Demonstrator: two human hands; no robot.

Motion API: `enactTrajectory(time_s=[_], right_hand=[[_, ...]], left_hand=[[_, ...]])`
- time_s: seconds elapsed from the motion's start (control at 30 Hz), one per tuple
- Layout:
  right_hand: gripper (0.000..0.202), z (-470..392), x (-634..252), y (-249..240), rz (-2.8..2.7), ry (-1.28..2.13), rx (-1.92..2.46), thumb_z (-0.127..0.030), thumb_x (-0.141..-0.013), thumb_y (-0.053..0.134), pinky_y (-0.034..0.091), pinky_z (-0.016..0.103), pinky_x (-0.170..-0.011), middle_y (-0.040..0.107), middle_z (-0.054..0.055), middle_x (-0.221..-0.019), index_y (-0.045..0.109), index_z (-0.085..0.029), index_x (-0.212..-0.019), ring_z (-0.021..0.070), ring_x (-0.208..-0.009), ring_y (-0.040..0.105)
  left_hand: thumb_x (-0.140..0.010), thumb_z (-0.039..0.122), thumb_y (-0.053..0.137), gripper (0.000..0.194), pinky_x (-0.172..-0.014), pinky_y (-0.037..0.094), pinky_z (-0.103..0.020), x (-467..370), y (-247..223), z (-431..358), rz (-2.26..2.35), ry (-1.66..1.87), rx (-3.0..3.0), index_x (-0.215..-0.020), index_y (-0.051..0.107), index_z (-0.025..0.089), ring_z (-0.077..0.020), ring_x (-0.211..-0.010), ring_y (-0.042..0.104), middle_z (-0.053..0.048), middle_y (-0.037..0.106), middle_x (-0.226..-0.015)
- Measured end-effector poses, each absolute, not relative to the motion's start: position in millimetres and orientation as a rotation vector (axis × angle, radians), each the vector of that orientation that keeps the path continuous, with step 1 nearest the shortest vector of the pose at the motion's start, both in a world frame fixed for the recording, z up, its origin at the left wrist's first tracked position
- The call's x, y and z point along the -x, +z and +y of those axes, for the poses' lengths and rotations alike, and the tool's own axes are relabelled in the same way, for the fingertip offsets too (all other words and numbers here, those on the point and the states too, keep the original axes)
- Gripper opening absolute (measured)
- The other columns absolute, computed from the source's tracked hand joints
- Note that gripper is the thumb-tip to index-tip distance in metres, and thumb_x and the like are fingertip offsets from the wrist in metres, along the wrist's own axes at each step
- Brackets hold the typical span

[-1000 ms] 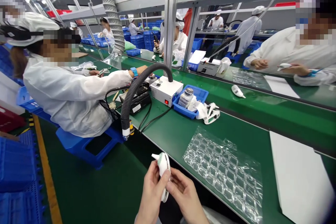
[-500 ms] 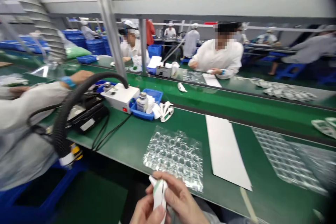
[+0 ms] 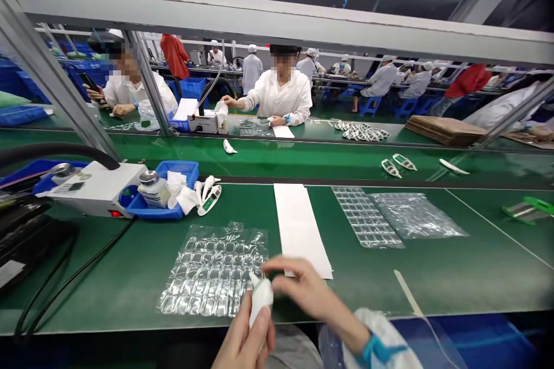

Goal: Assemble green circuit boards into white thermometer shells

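Low in the centre, my left hand (image 3: 249,337) is wrapped round a white plastic device (image 3: 262,297) with a narrow pointed tip facing up. My right hand (image 3: 303,288), with a blue band at the wrist, is beside the device's upper end, its thumb and fingers apart and nothing between them. Clear bubble sheet (image 3: 212,271) lies on the green bench just behind my left hand. A long white paper strip (image 3: 300,228) lies behind my right hand.
A blue tray (image 3: 179,170) holds a bottle and tissues, with white parts (image 3: 210,199) beside it. Left of it is a white box (image 3: 99,184) with a red switch. More plastic sheets (image 3: 367,219) lie to the right. A co-worker (image 3: 281,92) sits across the green belt (image 3: 303,158).
The view has swung right. My right hand has come off the white device and its fingers have opened. The device stays in my left hand.
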State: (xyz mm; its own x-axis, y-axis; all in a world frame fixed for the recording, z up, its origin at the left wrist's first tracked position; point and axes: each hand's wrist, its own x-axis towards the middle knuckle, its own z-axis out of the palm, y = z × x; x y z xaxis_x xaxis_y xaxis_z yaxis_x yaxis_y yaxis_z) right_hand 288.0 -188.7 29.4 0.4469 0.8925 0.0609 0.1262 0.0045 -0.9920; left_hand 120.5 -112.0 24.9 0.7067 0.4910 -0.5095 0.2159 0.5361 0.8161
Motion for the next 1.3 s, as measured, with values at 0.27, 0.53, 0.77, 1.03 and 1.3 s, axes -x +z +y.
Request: enactTrajectory(time_s=[0.27,0.53,0.77,1.03,1.3], right_hand=[[0.011,-169,-415,-10,-1.117,0.319,1.843,-0.021,-0.081,0.06,0.041,0.032,-0.071,0.057,0.004,-0.08,0.071,-0.019,-0.081,0.0188,-0.075,0.053],[0.009,-160,-409,-23,-1.052,0.275,1.968,-0.015,-0.077,0.057,0.036,0.036,-0.077,0.055,0.002,-0.076,0.058,-0.019,-0.069,0.0207,-0.078,0.048],[0.012,-163,-409,-18,-0.978,0.321,1.849,-0.024,-0.085,0.05,0.037,0.032,-0.069,0.053,-0.001,-0.071,0.052,-0.02,-0.074,0.017,-0.067,0.047],[0.022,-177,-347,47,-0.892,0.572,1.558,-0.035,-0.089,0.053,0.038,0.027,-0.058,0.047,-0.002,-0.065,0.05,-0.02,-0.073,0.0135,-0.059,0.046],[0.016,-172,-295,52,-1.037,0.622,1.627,-0.021,-0.093,0.048,0.039,0.025,-0.058,0.05,-0.002,-0.071,0.052,-0.02,-0.078,0.013,-0.061,0.051]], left_hand=[[-0.076,0.053,0.065,0.043,-0.081,0.05,-0.033,-219,21,-103,0.643,0.289,-0.979,-0.093,0.063,0.013,-0.0223,-0.082,0.064,-0.012,0.068,-0.089],[-0.082,0.056,0.056,0.042,-0.075,0.045,-0.029,-232,-6,-98,0.634,0.311,-1.202,-0.088,0.065,0.015,-0.0201,-0.077,0.059,-0.009,0.067,-0.084],[-0.079,0.056,0.062,0.047,-0.082,0.049,-0.033,-237,2,-100,0.668,0.315,-1.011,-0.096,0.064,0.012,-0.0223,-0.085,0.063,-0.011,0.066,-0.083],[-0.081,0.068,0.046,0.057,-0.039,0.033,-0.02,-219,27,-92,0.6,0.276,-0.846,-0.074,0.06,0.013,-0.0085,-0.04,0.045,-0.002,0.059,-0.059],[-0.082,0.071,0.04,0.06,-0.041,0.029,-0.02,-197,23,-100,0.656,0.272,-0.805,-0.066,0.056,0.015,-0.0091,-0.038,0.043,0.001,0.05,-0.042]])
